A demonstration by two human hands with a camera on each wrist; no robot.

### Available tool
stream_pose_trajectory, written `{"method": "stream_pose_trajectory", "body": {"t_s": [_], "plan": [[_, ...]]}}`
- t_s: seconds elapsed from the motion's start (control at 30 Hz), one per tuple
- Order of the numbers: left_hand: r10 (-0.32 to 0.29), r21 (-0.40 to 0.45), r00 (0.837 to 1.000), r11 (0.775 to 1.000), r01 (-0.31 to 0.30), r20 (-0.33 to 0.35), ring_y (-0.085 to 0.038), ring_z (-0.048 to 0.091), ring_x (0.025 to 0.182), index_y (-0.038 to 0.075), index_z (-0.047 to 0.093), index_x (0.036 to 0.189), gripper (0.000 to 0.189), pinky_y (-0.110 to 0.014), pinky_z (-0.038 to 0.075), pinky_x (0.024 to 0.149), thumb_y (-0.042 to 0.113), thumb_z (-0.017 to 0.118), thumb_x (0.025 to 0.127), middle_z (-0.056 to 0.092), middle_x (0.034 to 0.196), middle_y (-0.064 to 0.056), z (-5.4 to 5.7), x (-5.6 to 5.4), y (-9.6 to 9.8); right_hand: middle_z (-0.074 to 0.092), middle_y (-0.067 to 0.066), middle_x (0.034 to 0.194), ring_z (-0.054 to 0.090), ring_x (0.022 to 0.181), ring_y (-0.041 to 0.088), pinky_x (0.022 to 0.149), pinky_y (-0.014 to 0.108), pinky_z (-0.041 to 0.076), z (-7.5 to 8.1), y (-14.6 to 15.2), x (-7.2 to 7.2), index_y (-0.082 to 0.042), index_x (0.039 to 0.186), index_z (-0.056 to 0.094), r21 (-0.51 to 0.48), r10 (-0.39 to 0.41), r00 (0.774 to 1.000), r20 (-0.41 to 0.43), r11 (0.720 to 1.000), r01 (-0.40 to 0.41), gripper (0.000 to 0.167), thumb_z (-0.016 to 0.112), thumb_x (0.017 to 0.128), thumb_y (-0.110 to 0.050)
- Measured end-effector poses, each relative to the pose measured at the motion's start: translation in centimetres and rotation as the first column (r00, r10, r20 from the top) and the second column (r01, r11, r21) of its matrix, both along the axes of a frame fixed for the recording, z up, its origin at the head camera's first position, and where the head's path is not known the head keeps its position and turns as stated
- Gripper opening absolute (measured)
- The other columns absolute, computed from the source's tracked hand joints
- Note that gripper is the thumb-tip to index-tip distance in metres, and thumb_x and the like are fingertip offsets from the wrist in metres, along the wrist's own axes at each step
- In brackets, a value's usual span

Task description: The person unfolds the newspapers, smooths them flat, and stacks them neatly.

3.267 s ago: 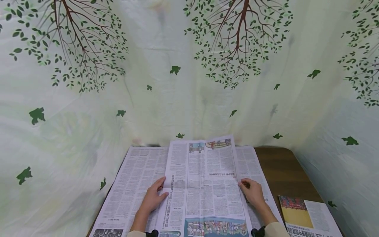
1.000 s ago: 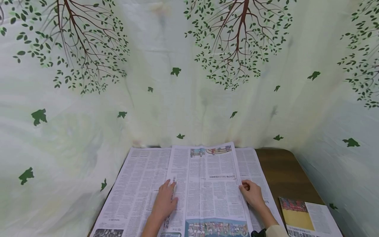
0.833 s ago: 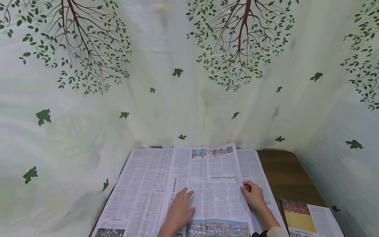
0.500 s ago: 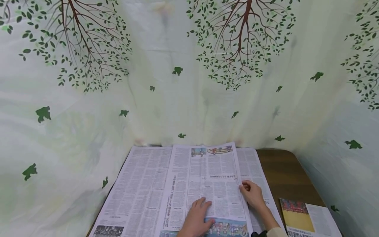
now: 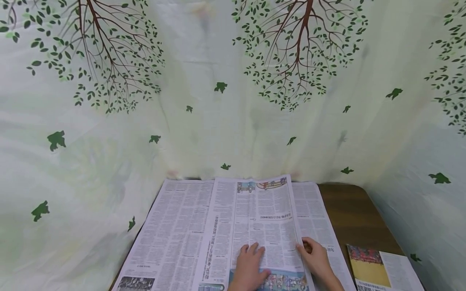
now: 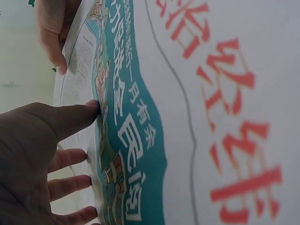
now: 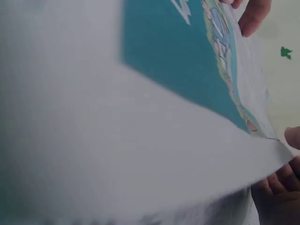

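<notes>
Hanging behind everything and along both sides, a pale cloth (image 5: 255, 129) printed with upside-down trees and dark green leaves surrounds the brown bench (image 5: 351, 214), which shows mainly at the right. Over most of the bench lies a spread newspaper (image 5: 171, 230), its middle hidden by a narrower top newspaper (image 5: 267, 232) lying on it, right of its centre. That top one carries columns of print, small coloured pictures at its far end and a coloured strip nearer the person; seen close from the left wrist, it also bears a teal panel and big red characters, and from the right wrist its pale sheet blocks most of the view. On the bench's right side, just beside the spread newspaper, lies a booklet (image 5: 370, 273) with a red and yellow picture, cut off by the lower edge of the head view. The left hand (image 5: 249, 266) rests on the top newspaper, fingers straight and spread wide, covering part of the coloured strip. The right hand (image 5: 316, 258) pinches the top newspaper's right edge, thumb and fingers curled narrowly round it.
</notes>
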State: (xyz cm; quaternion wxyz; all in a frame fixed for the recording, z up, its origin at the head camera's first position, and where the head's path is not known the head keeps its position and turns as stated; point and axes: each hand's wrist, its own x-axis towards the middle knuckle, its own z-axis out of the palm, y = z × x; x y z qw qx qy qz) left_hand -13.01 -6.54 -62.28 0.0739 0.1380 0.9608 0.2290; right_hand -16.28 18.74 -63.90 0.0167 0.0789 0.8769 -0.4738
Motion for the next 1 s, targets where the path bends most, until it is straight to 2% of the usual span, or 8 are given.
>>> {"method": "stream_pose_trajectory", "body": {"t_s": [0.13,0.3,0.37,0.47,0.57,0.67,0.83,1.0], "plan": [[-0.011,-0.041,0.999,0.999,0.010,-0.031,-0.049,0.045,0.136,0.011,0.062,0.139,0.072,-0.066,0.042,0.108,0.054,0.078,0.083,0.055,0.147,-0.018,0.2,-0.1,0.4,0.076,0.005,0.092,0.069,0.073,0.012,0.063,0.024,0.053,0.0,0.6,1.2,0.000,0.115,0.073,-0.028,-0.043,0.999,0.028,0.999,0.043,0.029,0.071,0.097,-0.022],[0.027,-0.059,0.996,0.998,-0.032,-0.081,-0.046,0.049,0.130,0.010,0.066,0.132,0.068,-0.064,0.046,0.104,0.050,0.082,0.080,0.058,0.141,-0.017,1.0,-0.4,1.1,0.076,0.005,0.092,0.068,0.075,0.012,0.063,0.025,0.053,0.1,1.1,1.7,0.001,0.113,0.074,-0.066,-0.067,0.996,0.053,0.995,0.071,0.032,0.072,0.097,-0.027],[0.054,-0.031,0.997,0.998,-0.056,-0.063,-0.046,0.050,0.130,0.006,0.067,0.130,0.067,-0.063,0.045,0.105,0.043,0.085,0.077,0.059,0.140,-0.019,1.6,-0.5,1.6,0.076,0.005,0.092,0.068,0.075,0.012,0.063,0.025,0.053,0.1,1.1,1.7,0.001,0.112,0.074,-0.077,-0.075,0.996,0.057,0.994,0.079,0.034,0.073,0.096,-0.029],[0.056,0.032,0.998,0.998,-0.057,0.011,-0.044,0.051,0.133,0.001,0.067,0.128,0.065,-0.060,0.045,0.109,0.026,0.089,0.072,0.059,0.139,-0.020,1.9,-0.7,2.5,0.075,0.004,0.090,0.067,0.075,0.013,0.062,0.025,0.053,-0.1,1.1,1.9,0.001,0.110,0.074,-0.086,-0.080,0.994,0.068,0.993,0.086,0.034,0.073,0.097,-0.030],[0.006,0.092,0.996,0.996,-0.015,0.095,-0.036,0.052,0.134,-0.001,0.067,0.129,0.066,-0.051,0.047,0.110,0.005,0.085,0.066,0.060,0.139,-0.015,1.7,-0.9,3.2,0.074,0.003,0.088,0.067,0.074,0.014,0.063,0.026,0.053,-0.4,1.1,2.2,0.001,0.109,0.074,-0.091,-0.083,0.993,0.089,0.992,0.091,0.033,0.072,0.097,-0.029],[-0.062,0.147,0.992,0.988,0.045,0.113,-0.030,0.054,0.131,0.004,0.067,0.133,0.075,-0.041,0.049,0.110,-0.007,0.077,0.059,0.061,0.137,-0.008,1.3,-1.2,3.5,0.074,0.002,0.086,0.067,0.074,0.013,0.063,0.026,0.053,-0.7,0.9,2.4,0.000,0.106,0.075,-0.095,-0.085,0.993,0.083,0.991,0.093,0.034,0.073,0.096,-0.032],[-0.166,0.286,0.977,0.950,0.122,0.132,-0.019,0.052,0.129,0.014,0.064,0.139,0.090,-0.032,0.044,0.112,-0.009,0.070,0.053,0.060,0.138,0.002,-0.1,-1.7,3.9,0.075,0.002,0.087,0.068,0.075,0.013,0.064,0.026,0.054,-1.0,0.6,2.3,-0.002,0.104,0.076,-0.064,-0.080,0.996,0.047,0.994,0.083,0.031,0.074,0.095,-0.032],[-0.227,0.332,0.970,0.925,0.185,0.091,-0.011,0.051,0.123,0.023,0.057,0.146,0.099,-0.028,0.043,0.110,-0.007,0.067,0.052,0.060,0.140,0.007,-0.7,-1.8,4.3,0.076,0.001,0.088,0.068,0.074,0.011,0.066,0.025,0.055,-0.9,0.8,2.5,-0.002,0.104,0.077,0.006,-0.095,0.995,0.020,0.995,0.095,0.028,0.073,0.095,-0.029]]}}
